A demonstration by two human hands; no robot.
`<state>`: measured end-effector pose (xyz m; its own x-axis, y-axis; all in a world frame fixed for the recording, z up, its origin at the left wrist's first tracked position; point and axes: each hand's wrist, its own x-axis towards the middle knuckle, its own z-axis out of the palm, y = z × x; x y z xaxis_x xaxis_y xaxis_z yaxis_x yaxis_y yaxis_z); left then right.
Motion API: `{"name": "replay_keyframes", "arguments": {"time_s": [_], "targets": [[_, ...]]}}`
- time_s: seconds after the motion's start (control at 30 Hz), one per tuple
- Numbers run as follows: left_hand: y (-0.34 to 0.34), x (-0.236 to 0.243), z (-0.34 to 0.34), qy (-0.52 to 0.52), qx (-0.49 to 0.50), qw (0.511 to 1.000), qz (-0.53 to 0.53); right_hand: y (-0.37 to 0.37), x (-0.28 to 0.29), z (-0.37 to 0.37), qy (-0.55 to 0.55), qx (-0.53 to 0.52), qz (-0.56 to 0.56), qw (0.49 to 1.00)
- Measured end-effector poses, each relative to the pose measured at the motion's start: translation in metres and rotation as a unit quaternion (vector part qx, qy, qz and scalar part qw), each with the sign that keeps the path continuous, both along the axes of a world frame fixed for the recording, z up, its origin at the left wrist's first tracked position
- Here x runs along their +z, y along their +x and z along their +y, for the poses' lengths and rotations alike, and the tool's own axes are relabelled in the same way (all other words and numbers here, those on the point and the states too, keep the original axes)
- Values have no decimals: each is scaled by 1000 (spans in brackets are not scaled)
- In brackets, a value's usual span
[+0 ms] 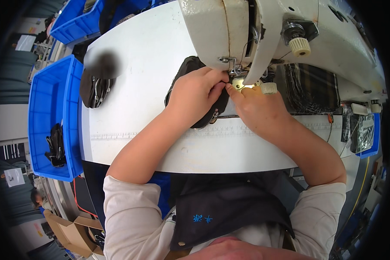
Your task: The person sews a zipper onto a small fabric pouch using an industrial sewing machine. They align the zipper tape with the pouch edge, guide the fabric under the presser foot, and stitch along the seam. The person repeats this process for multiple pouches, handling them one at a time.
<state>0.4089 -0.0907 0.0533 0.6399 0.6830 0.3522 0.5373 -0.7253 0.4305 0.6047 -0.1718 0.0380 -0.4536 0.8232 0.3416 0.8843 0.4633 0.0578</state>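
Observation:
A black fabric piece with a zipper [187, 69] lies on the sewing table, partly beneath my left hand [194, 93]. Thumb and fingers of that hand pinch its edge close to the sewing machine's presser foot [236, 71]. My right hand [262, 108] meets the left at the same edge, its index fingertip and thumb drawn together there. Its other fingers curl out of sight near the brass-coloured plate [242, 83]. Zipper teeth and a metal pull [214, 116] show below my left hand. The exact spot under the needle is hidden by my fingers.
The white sewing machine [212, 26] overhangs the table's right half. A ruler strip [112, 135] runs across the white tabletop [138, 78]. Dark zippered pieces [93, 91] lie at the left edge. Beside the table stands a blue bin [52, 169] holding dark pieces.

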Motion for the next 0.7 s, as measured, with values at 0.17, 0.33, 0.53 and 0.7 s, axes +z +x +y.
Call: {"name": "replay_keyframes", "arguments": {"time_s": [0.17, 0.33, 0.53, 0.7], "targets": [[0, -3, -7, 89, -8, 995, 43, -2, 1, 0, 7, -8, 7, 1000], [3, 2, -7, 40, 16, 995, 85, 2, -4, 3, 0, 8, 38, 999], [-6, 16, -7, -36, -24, 997, 59, 9, 5, -1, -39, -4, 36, 999], [-10, 12, 7, -140, -10, 989, 50, 12, 8, -3, -76, 7, 42, 996]]}}
